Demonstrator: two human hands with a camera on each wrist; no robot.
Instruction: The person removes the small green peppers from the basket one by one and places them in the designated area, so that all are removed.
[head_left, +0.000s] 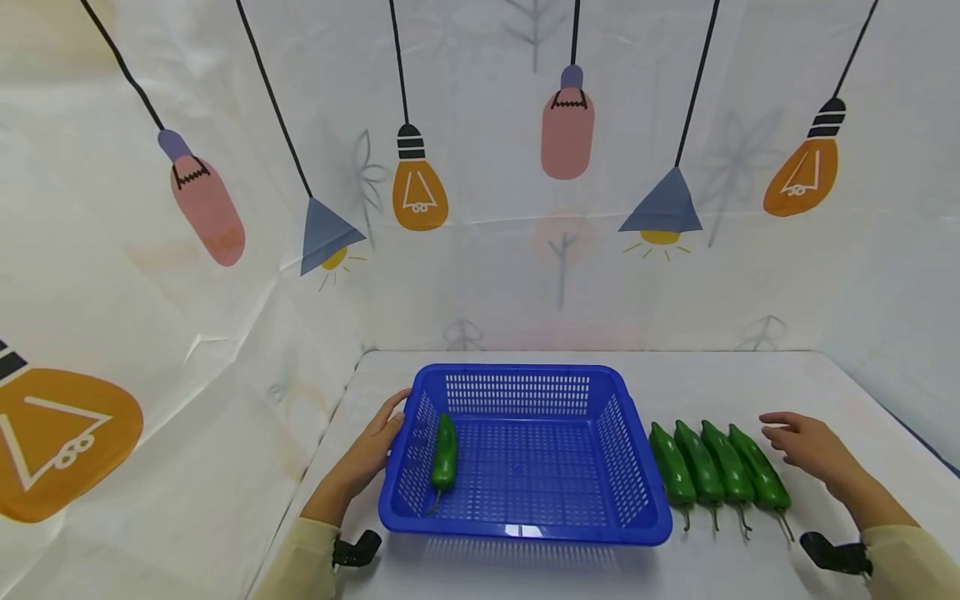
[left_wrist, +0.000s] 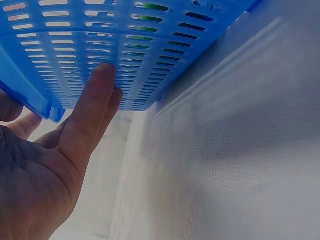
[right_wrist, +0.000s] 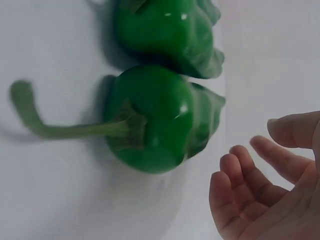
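Observation:
A blue plastic basket [head_left: 525, 537] stands on the table in the head view, with one green chili pepper [head_left: 445, 454] lying along its left side. My left hand [head_left: 367, 454] holds the basket's left rim. In the left wrist view, straight fingers [left_wrist: 90, 107] lie against the slotted outer wall below the rim, while other digits reach the rim. Several green peppers [head_left: 723, 467] lie side by side to the right of the basket, stems toward me. My right hand [head_left: 810, 450] hovers beside the rightmost pepper [right_wrist: 155, 120], holding nothing, its fingers loosely bent and apart from it.
The white table [head_left: 720, 375] meets a fabric backdrop [head_left: 487, 283] printed with hanging lamps, at the back and left. Black wrist mounts [head_left: 358, 550] sit on both sleeves. The basket's right wall stands close to the leftmost loose pepper.

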